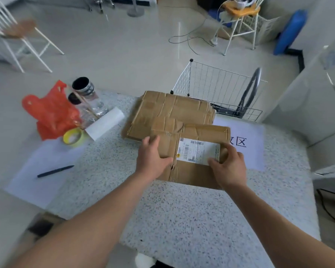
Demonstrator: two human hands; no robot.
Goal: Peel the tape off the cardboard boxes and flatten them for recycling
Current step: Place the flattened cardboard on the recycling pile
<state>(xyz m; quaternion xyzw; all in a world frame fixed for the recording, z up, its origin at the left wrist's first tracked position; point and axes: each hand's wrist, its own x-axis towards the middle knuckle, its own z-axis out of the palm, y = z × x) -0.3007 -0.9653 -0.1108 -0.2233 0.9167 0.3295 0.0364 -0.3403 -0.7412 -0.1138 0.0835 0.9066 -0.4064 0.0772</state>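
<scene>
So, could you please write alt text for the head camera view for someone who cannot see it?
A left hand and a right hand hold a labelled cardboard box on a speckled table, overlapping a flattened box. A red bag, yellow tape roll and pen lie left.

Single head-worn view, forward and down, close over the speckled table [182,219].

A white shipping label [198,152] is lying on the nearer cardboard box [190,171], its barcodes and small print too blurred to read. At three o'clock, a white paper sheet [246,132] is showing the large black character 区.
</scene>
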